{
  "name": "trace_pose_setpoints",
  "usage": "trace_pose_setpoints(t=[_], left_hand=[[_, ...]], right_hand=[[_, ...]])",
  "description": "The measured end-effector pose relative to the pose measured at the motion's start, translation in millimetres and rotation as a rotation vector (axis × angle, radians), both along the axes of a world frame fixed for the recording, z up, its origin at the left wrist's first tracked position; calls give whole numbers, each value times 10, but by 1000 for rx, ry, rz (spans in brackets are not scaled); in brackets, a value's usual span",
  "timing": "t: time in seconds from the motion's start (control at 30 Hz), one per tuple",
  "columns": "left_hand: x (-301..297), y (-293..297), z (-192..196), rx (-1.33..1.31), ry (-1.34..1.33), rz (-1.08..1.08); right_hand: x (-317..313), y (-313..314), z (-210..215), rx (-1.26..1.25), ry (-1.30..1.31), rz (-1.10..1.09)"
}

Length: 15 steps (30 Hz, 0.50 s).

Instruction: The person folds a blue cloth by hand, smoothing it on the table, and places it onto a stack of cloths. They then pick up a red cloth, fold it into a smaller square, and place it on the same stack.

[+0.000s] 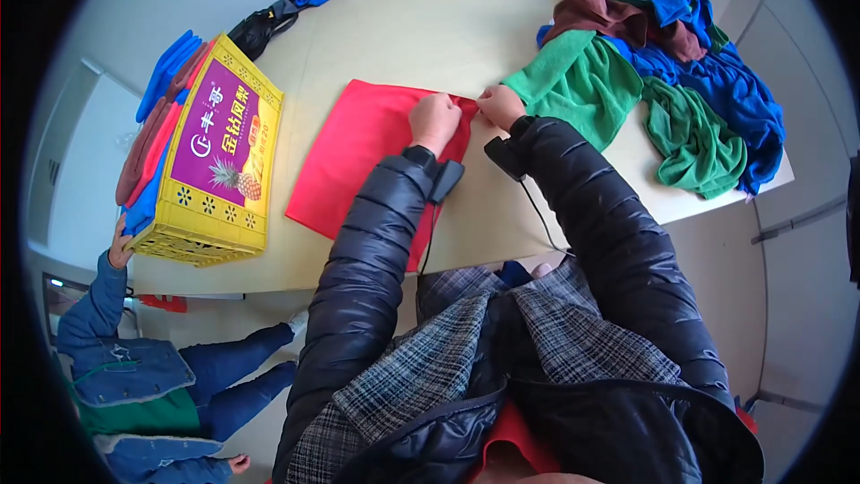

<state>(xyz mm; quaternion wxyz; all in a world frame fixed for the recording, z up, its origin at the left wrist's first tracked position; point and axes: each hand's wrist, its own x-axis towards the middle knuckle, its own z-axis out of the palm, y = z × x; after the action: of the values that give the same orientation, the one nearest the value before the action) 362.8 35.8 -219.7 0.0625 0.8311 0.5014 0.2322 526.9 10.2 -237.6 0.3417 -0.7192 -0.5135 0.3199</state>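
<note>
A red towel (pixel 358 143) lies mostly flat on the table, its near corner hanging to the front edge. My left hand (pixel 434 123) is closed on its far right part, knuckles up, where the fabric is creased. Just to the right, my right hand (pixel 502 108) pinches the towel's far right corner. The two hands are a short gap apart, and their fingertips are partly hidden. Beside my right hand spreads a green towel (pixel 582 90), which belongs to a loose heap.
Blue towels (pixel 752 108), brown towels (pixel 600 18) and more green ones are piled at the right. A yellow crate (pixel 219 237) stands on the left with folded towels (pixel 148 161) behind its printed side. A person (pixel 134 376) touches it. A black bag (pixel 264 27) lies far left.
</note>
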Motion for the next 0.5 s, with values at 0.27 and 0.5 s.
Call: trace_pose_setpoints(t=[0.27,0.5], left_hand=[[32,-507,263,154,-297,-156],[118,-839,94,287,-276,-333]], right_hand=[[47,-585,197,-5,717,-26],[75,-887,194,5,850,-44]])
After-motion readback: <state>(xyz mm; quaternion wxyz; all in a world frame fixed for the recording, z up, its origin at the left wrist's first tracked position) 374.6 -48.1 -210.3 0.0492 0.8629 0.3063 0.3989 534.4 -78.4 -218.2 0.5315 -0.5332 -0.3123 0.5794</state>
